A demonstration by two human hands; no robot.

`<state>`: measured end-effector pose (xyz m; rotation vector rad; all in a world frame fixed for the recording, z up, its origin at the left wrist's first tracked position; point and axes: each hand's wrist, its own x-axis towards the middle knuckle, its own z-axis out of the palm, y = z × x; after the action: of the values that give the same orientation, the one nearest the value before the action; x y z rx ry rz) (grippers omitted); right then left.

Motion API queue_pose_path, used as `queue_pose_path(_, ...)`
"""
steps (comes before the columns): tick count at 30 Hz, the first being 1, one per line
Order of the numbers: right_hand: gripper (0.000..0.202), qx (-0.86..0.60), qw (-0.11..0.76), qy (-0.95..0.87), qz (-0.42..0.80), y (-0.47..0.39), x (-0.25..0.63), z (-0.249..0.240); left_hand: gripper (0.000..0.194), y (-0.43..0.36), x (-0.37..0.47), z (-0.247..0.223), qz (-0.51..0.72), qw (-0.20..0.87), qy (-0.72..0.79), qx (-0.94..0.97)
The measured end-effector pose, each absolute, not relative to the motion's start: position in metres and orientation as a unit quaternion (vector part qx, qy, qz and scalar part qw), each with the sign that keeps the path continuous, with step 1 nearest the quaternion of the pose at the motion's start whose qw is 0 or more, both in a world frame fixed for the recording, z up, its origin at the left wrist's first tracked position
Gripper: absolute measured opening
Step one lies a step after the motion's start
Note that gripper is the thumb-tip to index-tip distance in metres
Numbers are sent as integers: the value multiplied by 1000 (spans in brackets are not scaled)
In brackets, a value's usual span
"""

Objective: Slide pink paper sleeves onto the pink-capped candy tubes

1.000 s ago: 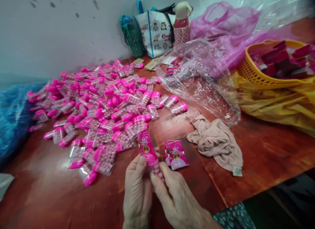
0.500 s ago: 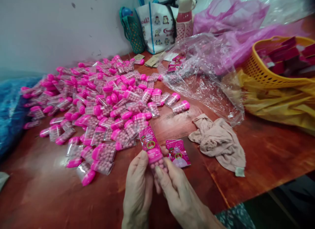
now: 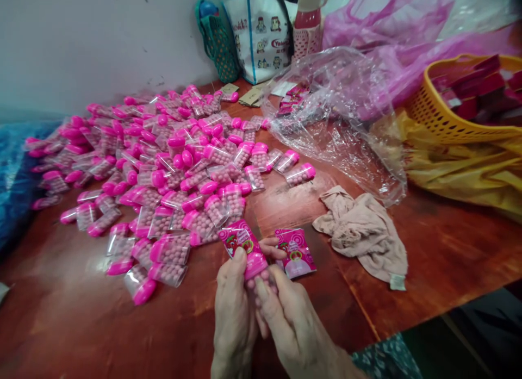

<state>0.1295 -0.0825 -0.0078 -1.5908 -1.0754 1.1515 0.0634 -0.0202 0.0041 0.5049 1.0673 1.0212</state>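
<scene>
Near the bottom centre, both hands hold one small clear container [image 3: 256, 266] with a pink cap and pink balls inside. A printed pink sleeve [image 3: 240, 241] covers its top end. My left hand [image 3: 234, 308] pinches the sleeve with the thumb on top. My right hand [image 3: 291, 314] grips the ball-filled end between thumb and fingers, with other fingertips behind it. Just right of them, a flat pink printed packet [image 3: 294, 253] lies on the table. A big heap of pink-capped containers [image 3: 171, 161] spreads to the left and behind.
A crumpled beige cloth [image 3: 362, 232] lies on the red-brown table [image 3: 171, 330]. Behind are a clear plastic bag [image 3: 338, 134], a white tote [image 3: 261, 42] and a bottle [image 3: 308, 25]. At right, a yellow basket [image 3: 440, 115] holds dark pink packets; a blue bag [image 3: 18, 178] is at far left.
The container and its sleeve have tilted further left and sit slightly lower. My left hand has shifted right, its thumb now on the sleeve; fingers of my right hand show more behind it.
</scene>
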Motion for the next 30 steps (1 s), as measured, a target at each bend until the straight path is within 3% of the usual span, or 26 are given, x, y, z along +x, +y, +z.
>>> queue_pose_path(5,34,-612,441,-468,461,-79,131,-16,32,-24,61,0,461,675,507,272)
queue_pose_path(16,23,-549,441,-512,492,-64,141,-4,28,-19,50,6,487,718,474,148)
queue_pose_path(25,34,-554,452,-516,472,-72,137,-14,19,-17,50,3,505,668,527,142)
queue_pose_path(30,39,-579,430,-517,461,-69,136,-13,17,-21,51,2,550,575,571,202)
